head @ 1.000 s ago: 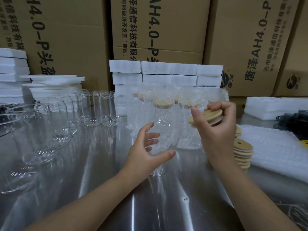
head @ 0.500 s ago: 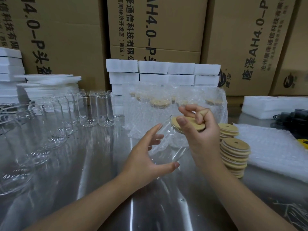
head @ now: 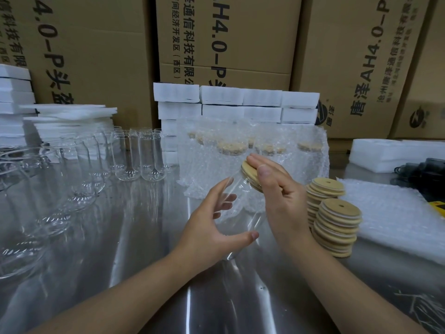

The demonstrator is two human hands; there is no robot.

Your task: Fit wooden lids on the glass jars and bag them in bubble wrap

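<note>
A clear glass jar (head: 242,203) is tilted over the steel table, mouth up and to the right. My left hand (head: 207,227) grips its body, thumb underneath and fingers curled over it. A round wooden lid (head: 248,170) sits on the jar's mouth. My right hand (head: 281,201) presses on the lid with straight fingers and partly covers it. Two stacks of wooden lids (head: 337,222) stand just right of my right hand. Jars with lids, wrapped in bubble wrap (head: 240,150), stand behind the hands.
Several empty glass jars (head: 134,155) fill the left of the steel table (head: 144,237). Bubble wrap sheets (head: 390,213) lie at the right, with a black object (head: 423,172) behind them. White foam blocks (head: 240,102) and cardboard cartons (head: 228,44) line the back.
My right hand brought the lid down from beside the jar onto its mouth, then flattened over it. My left hand tilted the jar toward the right.
</note>
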